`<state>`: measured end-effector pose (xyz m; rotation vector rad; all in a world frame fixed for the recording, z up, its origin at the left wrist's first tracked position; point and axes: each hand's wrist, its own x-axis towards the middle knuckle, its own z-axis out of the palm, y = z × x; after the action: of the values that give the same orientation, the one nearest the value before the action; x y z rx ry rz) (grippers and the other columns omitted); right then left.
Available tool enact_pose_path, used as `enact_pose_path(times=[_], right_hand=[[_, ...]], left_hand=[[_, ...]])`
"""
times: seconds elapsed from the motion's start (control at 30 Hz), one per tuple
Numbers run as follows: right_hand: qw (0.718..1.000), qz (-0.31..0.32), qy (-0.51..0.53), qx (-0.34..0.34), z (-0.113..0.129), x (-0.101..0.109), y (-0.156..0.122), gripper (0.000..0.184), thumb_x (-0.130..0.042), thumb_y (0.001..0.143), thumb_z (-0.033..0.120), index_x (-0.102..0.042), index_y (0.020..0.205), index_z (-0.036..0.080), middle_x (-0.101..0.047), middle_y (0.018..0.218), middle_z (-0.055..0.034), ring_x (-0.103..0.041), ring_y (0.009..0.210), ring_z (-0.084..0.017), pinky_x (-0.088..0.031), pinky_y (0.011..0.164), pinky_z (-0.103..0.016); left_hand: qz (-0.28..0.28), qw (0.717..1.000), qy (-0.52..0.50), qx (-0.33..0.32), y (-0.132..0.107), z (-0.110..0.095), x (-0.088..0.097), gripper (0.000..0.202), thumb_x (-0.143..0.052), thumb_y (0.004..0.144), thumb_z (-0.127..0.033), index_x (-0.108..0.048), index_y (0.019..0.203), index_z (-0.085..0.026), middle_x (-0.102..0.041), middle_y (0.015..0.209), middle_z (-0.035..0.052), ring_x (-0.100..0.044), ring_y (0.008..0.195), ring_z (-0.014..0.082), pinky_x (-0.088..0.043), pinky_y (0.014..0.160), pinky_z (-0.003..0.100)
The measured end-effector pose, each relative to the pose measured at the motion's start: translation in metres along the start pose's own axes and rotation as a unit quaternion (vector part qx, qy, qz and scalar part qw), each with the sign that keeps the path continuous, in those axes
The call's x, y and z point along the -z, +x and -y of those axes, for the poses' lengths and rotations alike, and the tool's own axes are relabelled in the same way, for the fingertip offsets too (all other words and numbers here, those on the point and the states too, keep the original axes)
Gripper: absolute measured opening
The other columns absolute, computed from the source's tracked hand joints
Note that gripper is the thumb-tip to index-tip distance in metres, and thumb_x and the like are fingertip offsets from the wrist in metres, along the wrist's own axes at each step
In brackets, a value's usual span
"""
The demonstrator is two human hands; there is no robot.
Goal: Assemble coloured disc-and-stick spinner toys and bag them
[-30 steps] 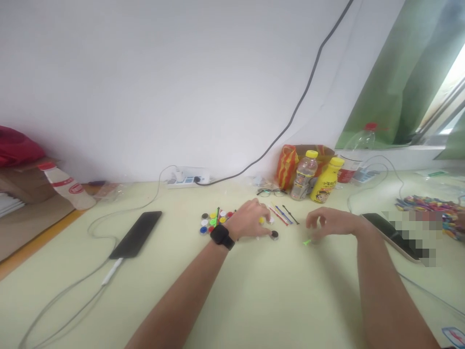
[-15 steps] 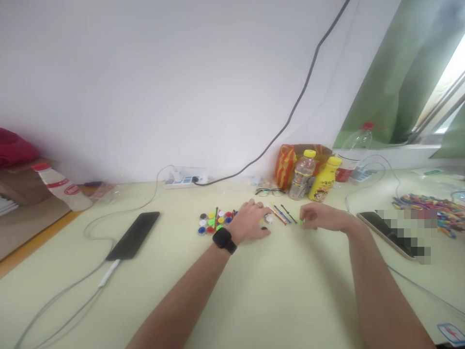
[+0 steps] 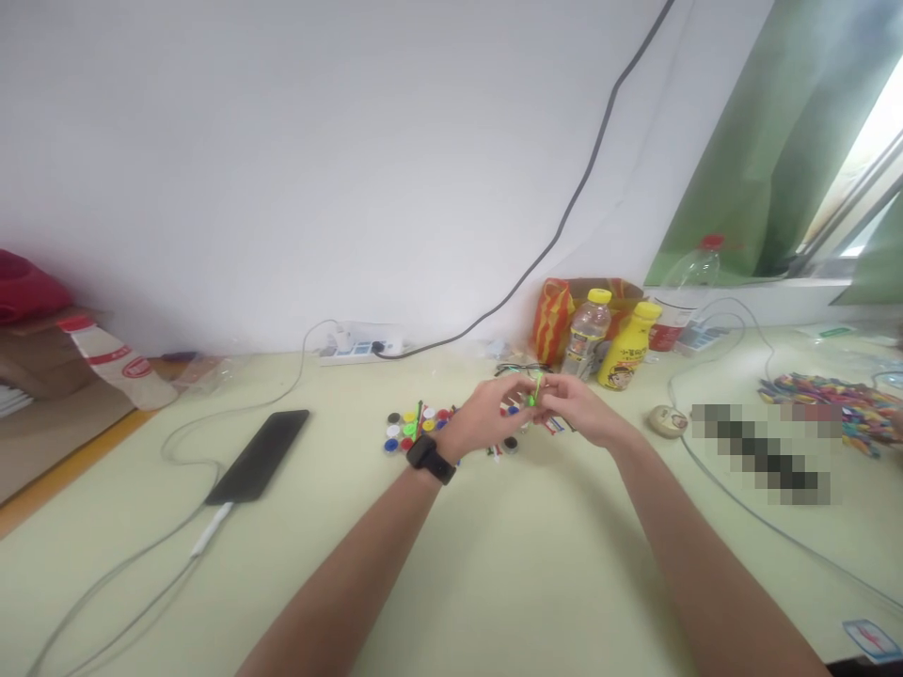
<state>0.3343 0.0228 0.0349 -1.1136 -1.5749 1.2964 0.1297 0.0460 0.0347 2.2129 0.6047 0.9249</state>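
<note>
**Green piece standing near upright between two meeting hands**

A slim green piece [image 3: 538,384] is sitting between the fingertips of both hands, just right of the view's middle and in front of the bottles. Its long axis is running almost upright in the view, the upper end leaning slightly and pointing between twelve and one o'clock, the lower end disappearing among the fingers.

The right hand [image 3: 582,414] is pinching the piece between thumb and fingers, its forearm slanting toward between ten and eleven o'clock. The left hand [image 3: 486,414] is curving its fingers and thumb around to meet it; I cannot tell whether they are gripping the piece or only bracing near it. The left forearm is slanting toward between one and two o'clock, a black watch [image 3: 431,458] circling its wrist.

Taking the piece as the clock's centre, coloured discs [image 3: 409,431] are lying between eight and nine o'clock, partly hidden by the left hand. A dark disc [image 3: 510,445] is resting at seven, and thin sticks [image 3: 554,426] are showing at five under the right hand. Glasses [image 3: 522,369] are lying close by toward eleven, while a yellow bottle [image 3: 630,348] is standing between two and three.
</note>
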Motion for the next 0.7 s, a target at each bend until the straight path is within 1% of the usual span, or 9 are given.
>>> enact_pose_path(times=[0.1,0.2,0.3,0.37,0.4,0.43,0.53,0.63,0.7], right_hand=[[1.000,0.002,-0.023,0.001,-0.003,-0.003,0.001,0.010,-0.060,0.079,0.026,-0.058,0.087,0.021,-0.059,0.065,0.0021,-0.053,0.059,-0.014,-0.043,0.053,-0.025],[0.999,-0.005,-0.050,0.002,-0.004,0.000,0.001,0.010,-0.056,0.082,0.027,-0.060,0.089,0.021,-0.054,0.065,0.0041,-0.045,0.057,-0.011,-0.040,0.053,-0.024],[0.993,-0.082,-0.082,-0.013,-0.010,0.007,0.004,0.018,-0.055,0.081,0.029,-0.063,0.095,0.020,-0.054,0.067,0.0044,-0.046,0.057,-0.012,-0.037,0.052,-0.023],[0.983,-0.139,-0.121,-0.012,-0.017,0.012,0.008,0.023,-0.056,0.080,0.029,-0.065,0.100,0.019,-0.056,0.067,0.0040,-0.049,0.059,-0.014,-0.038,0.054,-0.024],[0.977,-0.151,-0.148,-0.007,-0.022,0.013,0.010,0.025,-0.057,0.080,0.029,-0.066,0.101,0.019,-0.058,0.067,0.0033,-0.052,0.060,-0.015,-0.040,0.056,-0.025],[0.972,-0.150,-0.180,-0.002,-0.028,0.013,0.012,0.025,-0.058,0.080,0.029,-0.067,0.101,0.018,-0.060,0.068,0.0023,-0.054,0.061,-0.016,-0.041,0.057,-0.026],[0.955,-0.100,-0.279,0.010,-0.046,0.011,0.018,0.020,-0.059,0.082,0.029,-0.069,0.094,0.017,-0.066,0.069,-0.0006,-0.057,0.061,-0.017,-0.042,0.058,-0.027],[0.937,-0.080,-0.341,0.019,-0.060,0.008,0.022,0.017,-0.061,0.083,0.026,-0.071,0.094,0.018,-0.068,0.071,-0.0019,-0.058,0.063,-0.018,-0.041,0.059,-0.028],[0.915,-0.109,-0.387,0.022,-0.066,0.008,0.025,0.017,-0.063,0.085,0.028,-0.071,0.097,0.019,-0.070,0.077,-0.0033,-0.060,0.069,-0.019,-0.043,0.064,-0.029]], left_hand=[[-0.014,0.999,-0.031,0.010,0.001,0.004,-0.005,0.018,-0.064,0.092,-0.024,-0.067,0.108,-0.017,-0.075,0.097,0.0056,-0.071,0.085,0.0173,-0.056,0.079,0.028],[-0.027,0.999,-0.019,0.018,0.000,0.006,-0.006,0.009,-0.065,0.089,-0.024,-0.066,0.096,-0.017,-0.073,0.088,0.0031,-0.069,0.079,0.0162,-0.054,0.073,0.027],[-0.021,0.999,0.020,0.028,-0.001,0.005,-0.010,0.008,-0.069,0.085,-0.024,-0.065,0.086,-0.018,-0.072,0.084,0.0019,-0.067,0.077,0.0167,-0.052,0.071,0.027],[0.013,0.998,0.058,0.023,-0.003,0.004,-0.016,0.009,-0.072,0.082,-0.024,-0.065,0.080,-0.018,-0.072,0.084,0.0017,-0.067,0.080,0.0179,-0.051,0.074,0.028],[0.037,0.996,0.078,0.015,-0.004,0.004,-0.021,0.009,-0.072,0.082,-0.022,-0.065,0.079,-0.019,-0.073,0.085,0.0016,-0.067,0.082,0.0187,-0.050,0.077,0.029],[0.064,0.993,0.097,0.004,-0.006,0.004,-0.026,0.007,-0.072,0.082,-0.021,-0.066,0.079,-0.019,-0.074,0.087,0.0014,-0.067,0.085,0.0195,-0.049,0.079,0.030],[0.120,0.982,0.147,-0.014,-0.011,0.006,-0.039,0.005,-0.071,0.082,-0.017,-0.067,0.082,-0.020,-0.073,0.094,0.0025,-0.067,0.093,0.0212,-0.048,0.082,0.031],[0.133,0.972,0.194,-0.021,-0.014,0.010,-0.042,0.007,-0.071,0.083,-0.017,-0.066,0.079,-0.019,-0.071,0.102,0.0059,-0.065,0.099,0.0231,-0.048,0.085,0.033],[0.128,0.966,0.223,-0.024,-0.013,0.012,-0.038,0.008,-0.071,0.084,-0.018,-0.065,0.078,-0.020,-0.070,0.098,0.0063,-0.063,0.104,0.0250,-0.047,0.089,0.035]])
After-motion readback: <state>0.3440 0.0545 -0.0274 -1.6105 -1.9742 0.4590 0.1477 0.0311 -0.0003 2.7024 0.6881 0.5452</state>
